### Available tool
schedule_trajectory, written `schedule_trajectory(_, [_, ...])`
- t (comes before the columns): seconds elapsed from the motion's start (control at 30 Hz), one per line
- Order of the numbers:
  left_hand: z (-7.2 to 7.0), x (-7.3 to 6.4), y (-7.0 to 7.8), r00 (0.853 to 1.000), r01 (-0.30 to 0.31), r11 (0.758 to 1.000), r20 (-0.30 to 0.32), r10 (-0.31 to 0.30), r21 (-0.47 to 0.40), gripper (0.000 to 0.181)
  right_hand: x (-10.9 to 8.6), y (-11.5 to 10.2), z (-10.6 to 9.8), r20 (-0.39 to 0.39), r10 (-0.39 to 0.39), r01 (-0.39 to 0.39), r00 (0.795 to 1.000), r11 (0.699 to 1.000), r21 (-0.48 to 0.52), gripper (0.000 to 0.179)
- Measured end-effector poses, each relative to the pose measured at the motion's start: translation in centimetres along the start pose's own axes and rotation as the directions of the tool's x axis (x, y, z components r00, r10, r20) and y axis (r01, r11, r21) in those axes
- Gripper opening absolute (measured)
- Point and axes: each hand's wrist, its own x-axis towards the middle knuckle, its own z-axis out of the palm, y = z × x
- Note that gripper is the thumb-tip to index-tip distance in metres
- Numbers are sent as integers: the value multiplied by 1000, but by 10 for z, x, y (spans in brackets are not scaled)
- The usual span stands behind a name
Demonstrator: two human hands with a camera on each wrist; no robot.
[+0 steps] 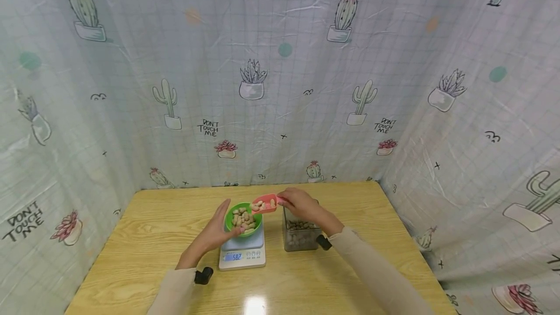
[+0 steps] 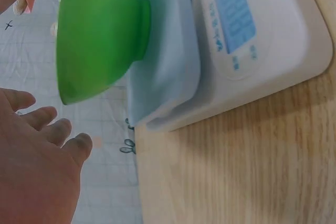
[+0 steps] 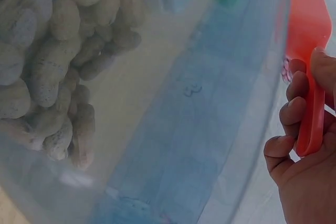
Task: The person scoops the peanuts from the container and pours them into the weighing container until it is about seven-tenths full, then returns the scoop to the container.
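Note:
A green bowl holding peanuts sits on a white kitchen scale whose display reads about 582, its decimal point unclear. My left hand is spread around the bowl's near left side, with the thumb by the front rim. In the left wrist view its fingers are extended, with a gap between them and the bowl. My right hand grips the handle of a red scoop. Several peanuts lie in the scoop, whose mouth overlaps the bowl's right rim in the head view.
A clear container with more peanuts stands right of the scale, under my right hand. Everything rests on a wooden table. A cactus-print curtain hangs behind the table and along both sides.

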Motion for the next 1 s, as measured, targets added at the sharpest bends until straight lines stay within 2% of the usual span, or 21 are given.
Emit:
schedule_trajectory(0.27, [9,5,-13,999,28,999,30,-28,15,109,14,-6,4,113,26,-20,993,999,-50,32])
schedule_trajectory(0.37, [11,7,-15,998,45,999,49,-45,0,110,20,-7,5,140,8,3,990,997,-79,30])
schedule_trajectory(0.43, [12,7,-16,997,52,999,59,-51,-8,111,25,-8,3,146,-28,46,989,992,-120,28])
schedule_trajectory(0.67, [13,9,-19,996,70,997,61,-69,-16,111,41,-20,-12,162,-169,212,972,931,-297,18])
schedule_trajectory(1.0, [13,9,-18,996,64,998,55,-63,-20,111,54,-40,-38,207,-254,316,945,874,-371,12])
